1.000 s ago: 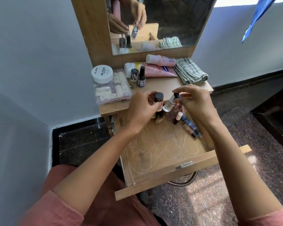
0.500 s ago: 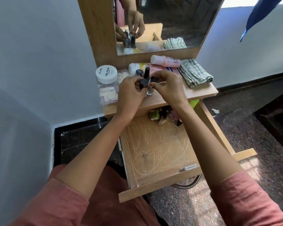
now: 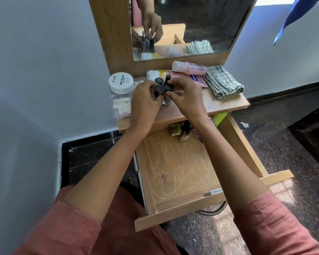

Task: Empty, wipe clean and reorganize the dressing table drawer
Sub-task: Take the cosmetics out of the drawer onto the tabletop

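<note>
The wooden drawer point(image 3: 180, 173) is pulled out, its floor marked with pale scribbles. Several small bottles point(image 3: 182, 131) lie at its back, partly under the tabletop point(image 3: 221, 105). On the tabletop stand several black-capped nail polish bottles point(image 3: 159, 81). My left hand point(image 3: 145, 100) holds one black-capped bottle point(image 3: 159, 89) upright on the top. My right hand point(image 3: 186, 96) pinches another black-capped bottle point(image 3: 168, 88) beside it. The bottles' lower parts are mostly hidden by my fingers.
A white-lidded clear jar point(image 3: 121, 83) sits on a clear box point(image 3: 121, 107) at the left. Pink tubes point(image 3: 190, 68) and a folded checked cloth point(image 3: 222, 81) lie behind and to the right. A mirror point(image 3: 188, 24) rises at the back. Walls close in on the left.
Both hands rose from the drawer, each carrying a small bottle, to the tabletop, and now set them beside the two bottles standing there.
</note>
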